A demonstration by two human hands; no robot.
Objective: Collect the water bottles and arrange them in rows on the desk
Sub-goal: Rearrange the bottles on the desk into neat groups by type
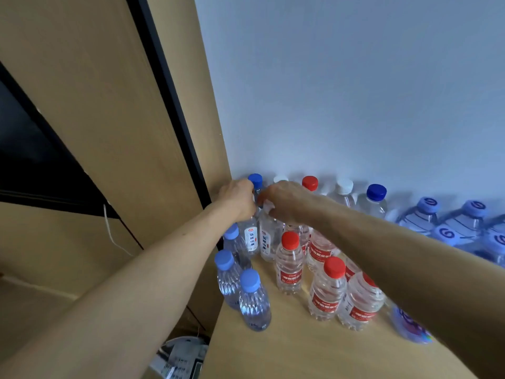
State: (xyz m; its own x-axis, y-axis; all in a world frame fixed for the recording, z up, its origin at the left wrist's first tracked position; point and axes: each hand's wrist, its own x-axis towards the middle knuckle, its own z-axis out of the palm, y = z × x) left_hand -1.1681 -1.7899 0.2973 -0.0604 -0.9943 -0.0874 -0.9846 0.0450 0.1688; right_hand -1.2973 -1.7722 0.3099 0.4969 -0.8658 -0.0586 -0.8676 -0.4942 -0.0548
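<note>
At the desk [273, 351] corner, left hand [237, 198] grips one white-labelled bottle [252, 237] from above, right hand [285, 201] its neighbour [266, 242].

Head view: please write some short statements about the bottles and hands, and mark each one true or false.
1. The left hand and right hand each grip a white-label bottle near its top. True.
2. Every cap is red. False: a blue cap and a white cap show too.
3. The red-cap bottles stand upright. True.
4. The bottles stand on the floor. False: they stand on the desk.
</note>
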